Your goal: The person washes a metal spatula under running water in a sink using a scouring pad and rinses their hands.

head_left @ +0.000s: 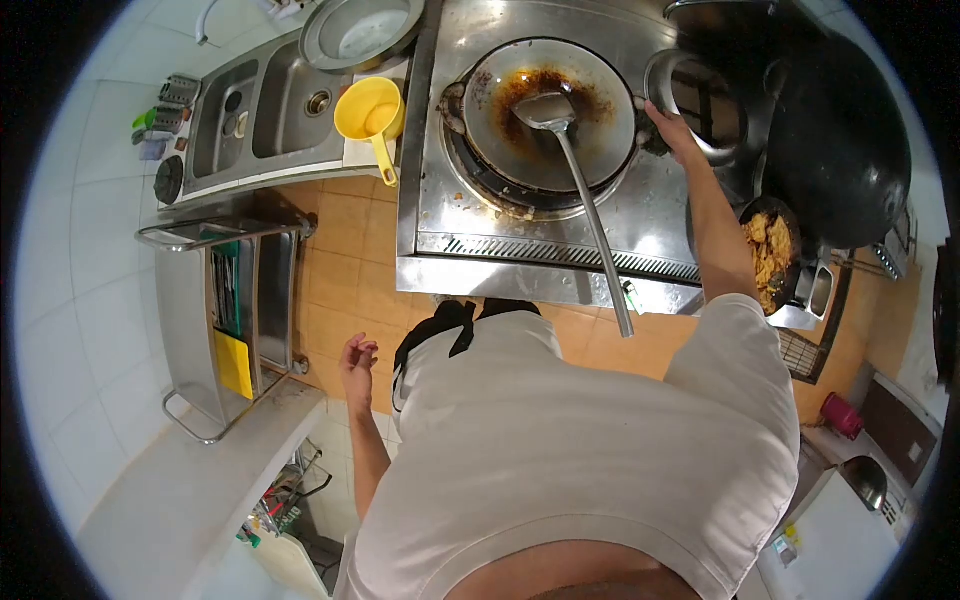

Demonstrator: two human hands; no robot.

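A large wok point(490, 140) with dark brown residue sits on the stove's round burner. A long-handled wok spatula point(590, 205) rests in it, its blade on the stained bottom and its handle reaching past the stove's front edge. At the wok's right rim, my right hand point(672, 132) is closed on the side handle, which it largely hides. Just right of this hand lies a metal ring point(735, 150). My left hand point(358, 362) hangs over the floor beside my body, fingers loosely bent and apart, holding nothing.
Left of the stove, a yellow dipper point(370, 108) and a metal basin point(360, 30) stand near the double sink point(290, 100). A metal cart point(185, 320) is at the left. To the right are a big black wok point(840, 140) and a pan of fried food point(768, 250).
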